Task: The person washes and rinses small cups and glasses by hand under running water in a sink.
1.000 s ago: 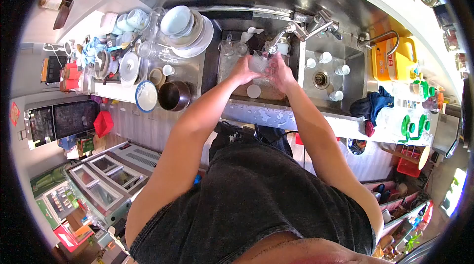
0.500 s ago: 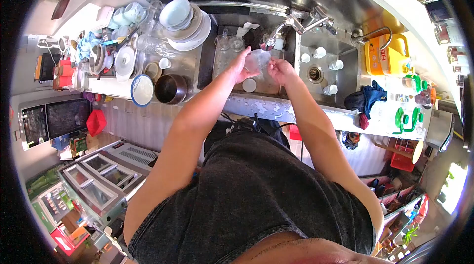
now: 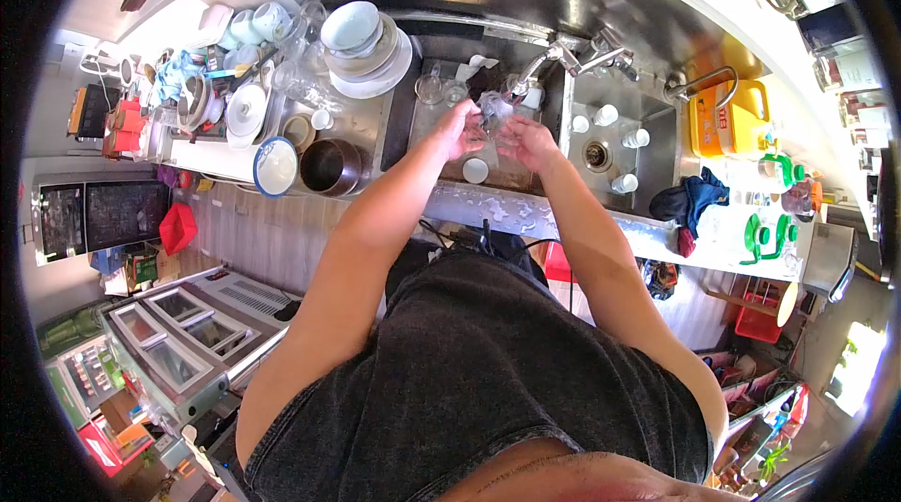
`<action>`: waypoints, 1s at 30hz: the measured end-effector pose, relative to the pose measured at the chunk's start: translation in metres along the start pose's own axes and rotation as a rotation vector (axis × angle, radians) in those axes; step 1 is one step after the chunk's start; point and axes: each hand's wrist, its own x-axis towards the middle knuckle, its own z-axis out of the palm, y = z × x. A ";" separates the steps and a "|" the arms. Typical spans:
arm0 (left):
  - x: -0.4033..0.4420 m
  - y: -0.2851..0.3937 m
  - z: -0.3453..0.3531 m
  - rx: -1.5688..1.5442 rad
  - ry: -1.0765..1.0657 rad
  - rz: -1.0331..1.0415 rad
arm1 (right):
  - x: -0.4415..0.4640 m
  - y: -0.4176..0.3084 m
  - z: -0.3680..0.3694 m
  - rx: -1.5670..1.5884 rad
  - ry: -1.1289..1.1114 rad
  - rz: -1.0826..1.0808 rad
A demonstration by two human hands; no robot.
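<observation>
Over the left sink basin point(image 3: 422, 141), my left hand point(image 3: 458, 131) curls its fingers and thumb around the side of a clear, see-through vessel point(image 3: 494, 114). Glare and running water blur its exact kind. My right hand point(image 3: 527, 142) is on the other side, its fingers stretched out close to the vessel; contact is hard to make out. The tap's hose spout point(image 3: 526, 82) points down just above both hands. A small white cup point(image 3: 475, 170) sits on the basin floor below them. Two clear glass cups point(image 3: 429, 89) stand at the basin's back left.
Several small white cups point(image 3: 635, 137) stand in the right basin around the drain point(image 3: 596, 157). Stacked bowls and plates point(image 3: 371, 70), a dark pot point(image 3: 330, 167) and a blue-rimmed bowl point(image 3: 275, 166) crowd the left counter. A yellow jug point(image 3: 732, 117) and dark cloth point(image 3: 692, 197) lie right.
The clear vessel has turned between my hands under the spout. My right hand's fingers have gone from a pinch to stretched out. The view has shifted slightly.
</observation>
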 end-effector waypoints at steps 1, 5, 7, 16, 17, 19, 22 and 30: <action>0.003 -0.003 -0.001 0.101 0.043 -0.041 | -0.003 0.000 0.000 -0.063 0.003 -0.073; -0.012 0.000 0.018 -0.033 0.063 -0.134 | -0.006 0.010 0.003 -0.479 0.187 -0.372; -0.012 0.002 0.028 -0.002 0.027 -0.160 | -0.014 0.012 0.007 -0.853 0.272 -0.711; 0.019 -0.017 0.048 0.908 0.063 0.351 | -0.004 -0.013 -0.014 0.069 -0.188 -0.049; 0.020 -0.017 0.049 1.176 0.132 0.456 | -0.002 -0.013 -0.014 0.035 -0.155 -0.070; 0.013 -0.021 0.046 1.173 0.191 0.568 | 0.003 -0.013 -0.015 0.011 -0.137 -0.066; -0.015 -0.010 0.041 1.459 0.174 1.185 | 0.012 -0.011 -0.015 -0.008 -0.064 -0.157; -0.001 -0.018 0.040 2.104 0.054 0.573 | 0.024 0.010 0.001 -0.614 0.142 -0.416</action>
